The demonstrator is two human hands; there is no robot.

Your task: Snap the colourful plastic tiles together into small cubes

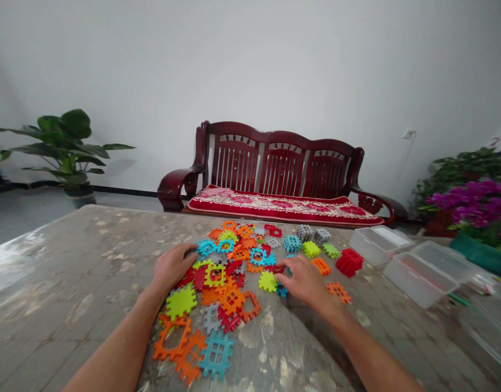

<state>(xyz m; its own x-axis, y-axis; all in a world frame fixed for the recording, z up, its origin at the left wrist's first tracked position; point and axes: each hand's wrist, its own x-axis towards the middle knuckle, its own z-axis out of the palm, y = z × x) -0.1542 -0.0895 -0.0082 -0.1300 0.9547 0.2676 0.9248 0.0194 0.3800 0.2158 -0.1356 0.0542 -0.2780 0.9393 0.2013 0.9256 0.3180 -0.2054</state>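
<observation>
A heap of flat toothed plastic building tiles point(229, 272) in orange, red, blue, green and grey lies spread on a marbled table point(70, 283). My left hand point(172, 265) rests palm down on the heap's left edge, fingers curled over red and blue tiles. My right hand point(301, 280) lies at the heap's right side, fingers bent round a small blue tile point(282, 291), beside a light green tile point(267, 281). Small stacked blocks of tiles, grey point(304, 232), blue point(291, 243), green point(311, 249) and red point(349, 262), stand beyond my right hand.
Clear plastic boxes point(417, 272) and lids sit on the table at the right. Behind the table stands a dark wooden bench point(274, 169) with a red cushion. A potted plant point(66, 147) is at left, purple flowers point(478, 204) at right.
</observation>
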